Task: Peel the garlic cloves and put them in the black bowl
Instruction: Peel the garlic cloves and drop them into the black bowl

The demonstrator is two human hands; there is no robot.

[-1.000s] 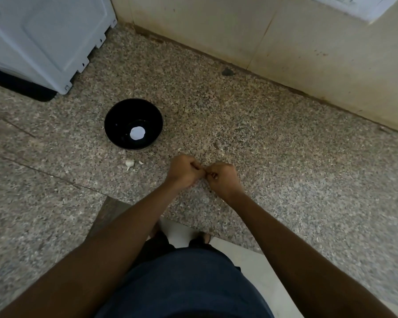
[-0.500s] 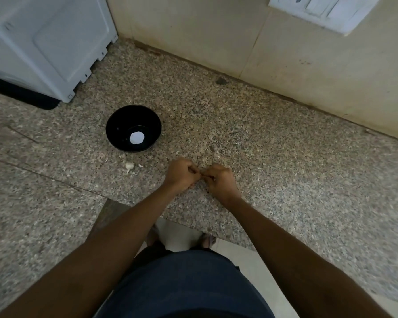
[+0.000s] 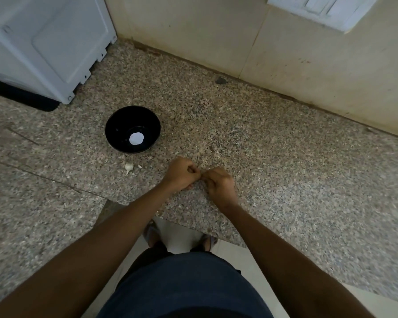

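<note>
Black bowl (image 3: pixel 115 125) stands on the speckled bench (image 3: pixel 285 171), a white disc on its bottom. One pale, unpeeled garlic clove (image 3: pixel 129 167) lies just before it. Left hand (image 3: pixel 180 174) and right hand (image 3: pixel 218 183) meet, fingers curled, apparently pinching something hidden.

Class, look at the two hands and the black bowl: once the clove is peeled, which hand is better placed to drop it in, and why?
Probably the left hand: the black bowl sits on its side; the right hand would cross over.
</note>
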